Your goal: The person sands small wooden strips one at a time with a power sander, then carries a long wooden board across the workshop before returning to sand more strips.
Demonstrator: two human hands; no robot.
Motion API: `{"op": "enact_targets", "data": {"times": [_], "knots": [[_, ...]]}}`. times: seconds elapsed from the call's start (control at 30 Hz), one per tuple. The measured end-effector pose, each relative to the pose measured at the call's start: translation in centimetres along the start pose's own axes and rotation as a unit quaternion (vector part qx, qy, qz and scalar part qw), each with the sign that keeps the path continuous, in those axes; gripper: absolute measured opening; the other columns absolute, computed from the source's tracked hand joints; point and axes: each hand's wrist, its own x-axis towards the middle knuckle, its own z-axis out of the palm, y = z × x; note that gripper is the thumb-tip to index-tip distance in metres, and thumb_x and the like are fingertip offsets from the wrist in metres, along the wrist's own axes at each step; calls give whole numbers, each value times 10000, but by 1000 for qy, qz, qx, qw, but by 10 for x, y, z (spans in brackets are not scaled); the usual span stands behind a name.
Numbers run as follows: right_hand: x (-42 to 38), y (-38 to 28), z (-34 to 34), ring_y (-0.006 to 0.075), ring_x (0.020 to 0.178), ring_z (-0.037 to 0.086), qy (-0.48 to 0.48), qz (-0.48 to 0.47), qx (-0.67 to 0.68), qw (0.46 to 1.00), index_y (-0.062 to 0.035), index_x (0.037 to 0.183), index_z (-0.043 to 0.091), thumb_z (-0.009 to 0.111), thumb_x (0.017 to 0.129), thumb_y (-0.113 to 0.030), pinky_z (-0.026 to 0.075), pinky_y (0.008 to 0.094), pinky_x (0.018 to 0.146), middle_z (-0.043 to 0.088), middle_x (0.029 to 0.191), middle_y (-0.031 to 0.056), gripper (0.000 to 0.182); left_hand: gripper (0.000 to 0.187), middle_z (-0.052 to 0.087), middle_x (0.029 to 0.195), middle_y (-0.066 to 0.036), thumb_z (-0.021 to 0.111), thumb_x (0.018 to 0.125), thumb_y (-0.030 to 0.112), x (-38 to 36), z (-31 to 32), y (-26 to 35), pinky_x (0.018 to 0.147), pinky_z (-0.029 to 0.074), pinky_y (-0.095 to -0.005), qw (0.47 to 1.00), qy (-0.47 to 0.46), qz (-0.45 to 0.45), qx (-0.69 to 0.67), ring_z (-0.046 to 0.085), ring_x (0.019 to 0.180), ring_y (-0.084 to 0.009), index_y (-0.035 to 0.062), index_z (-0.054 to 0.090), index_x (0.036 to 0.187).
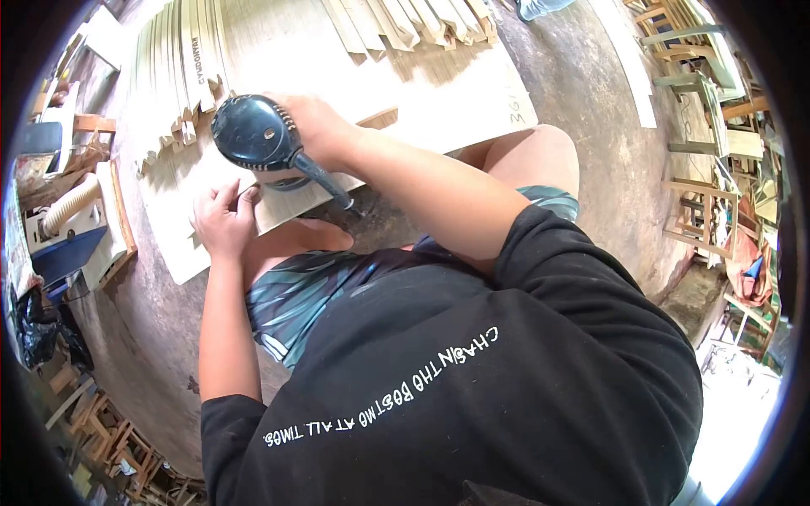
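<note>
A black power sander (253,133) with a rounded top is in my right hand (316,126), whose fingers wrap its far side and are partly hidden. Its cord end or outlet stub (325,180) points back toward my lap. The sander is over the near edge of a pale wooden board (321,80); its underside is mostly hidden. My left hand (224,218) is closed at the board's near left edge, just beside the sander. Its fingers are curled with the thumb against them, and what they hold, if anything, I cannot make out.
Wooden strips (181,63) lie in a row on the board's left, and more strips (413,25) at its far right. A ribbed hose (72,205) is at the left. Wooden frames (700,211) are stacked along the right; wood scraps (110,438) lie lower left.
</note>
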Motion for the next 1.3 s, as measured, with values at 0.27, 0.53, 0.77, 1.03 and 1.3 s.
{"op": "enact_targets", "data": {"times": [0.27, 0.53, 0.77, 1.03, 1.3], "knots": [[-28, 10, -77, 202, 980, 743, -6, 115, -177, 977, -108, 1196, 707, 941, 690, -396, 576, 359, 923, 775, 1067, 85, 628, 292, 648, 836, -60, 848, 800, 347, -2, 2, -1, 806, 476, -427, 1000, 14, 5, -10, 616, 871, -277, 154, 826, 1019], [-54, 5, -128, 245, 1011, 741, 45, 130, -216, 967, -106, 1199, 722, 916, 748, -396, 580, 382, 919, 770, 1107, 96, 570, 275, 694, 800, -98, 840, 821, 334, 1, -7, 8, 745, 510, -457, 1000, 13, 8, -4, 654, 805, -320, 123, 819, 996], [-38, 16, -118, 269, 1110, 709, 36, 107, -195, 974, -56, 1312, 650, 923, 668, -354, 543, 400, 1003, 739, 1176, 137, 761, 285, 673, 778, -121, 813, 807, 419, 5, -6, 4, 681, 503, -524, 1000, -16, 8, 9, 667, 780, -367, 142, 754, 837], [-21, -14, -75, 195, 997, 713, -30, 173, -75, 982, -77, 1271, 655, 932, 684, -301, 564, 360, 922, 756, 1095, 88, 687, 243, 638, 853, -23, 829, 777, 383, -1, -13, 10, 850, 436, -446, 999, 16, -9, -46, 608, 938, -267, 227, 826, 964], [1, -8, -18, 185, 967, 726, -65, 105, -35, 992, -76, 1308, 646, 916, 695, -260, 571, 342, 906, 766, 1077, 98, 695, 253, 635, 861, -27, 817, 781, 395, -3, -15, 14, 851, 420, -442, 999, 23, -20, -33, 602, 924, -267, 228, 822, 971]]}}
